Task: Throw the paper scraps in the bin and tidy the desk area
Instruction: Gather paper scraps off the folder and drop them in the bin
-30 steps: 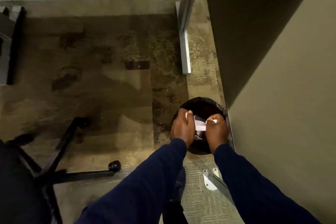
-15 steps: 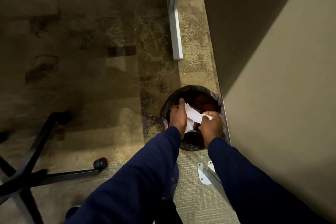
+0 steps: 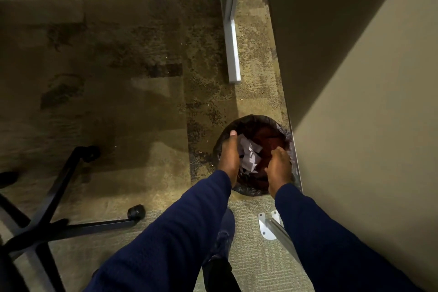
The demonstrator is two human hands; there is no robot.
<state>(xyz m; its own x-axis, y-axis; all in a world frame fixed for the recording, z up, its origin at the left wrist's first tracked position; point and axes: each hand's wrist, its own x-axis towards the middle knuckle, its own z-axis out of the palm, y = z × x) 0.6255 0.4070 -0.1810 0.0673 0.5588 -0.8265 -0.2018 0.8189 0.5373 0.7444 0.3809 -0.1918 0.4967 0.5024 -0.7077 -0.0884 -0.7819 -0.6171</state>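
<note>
A small round bin point(image 3: 254, 119) lined with a dark plastic bag stands on the carpet against a partition wall. White paper scraps point(image 3: 249, 153) hang loose between my two hands, over the bin's opening. My left hand point(image 3: 229, 153) is over the bin's left side, fingers stretched out flat beside the scraps. My right hand point(image 3: 279, 165) is over the right side, fingers spread and apart from the paper. Both arms wear dark blue sleeves. Reddish contents show inside the bin.
A beige partition wall point(image 3: 355, 102) runs along the right, touching the bin. A grey desk leg and foot point(image 3: 231, 38) stand beyond the bin. A black office chair base with castors point(image 3: 71, 218) sits at the lower left. A metal floor bracket point(image 3: 266, 225) lies near my right sleeve.
Both hands pinched a folded paper over the bin; now the fingers have opened and the scraps are falling loose into it. The camera has tilted further down, and the desk top has left the view.
</note>
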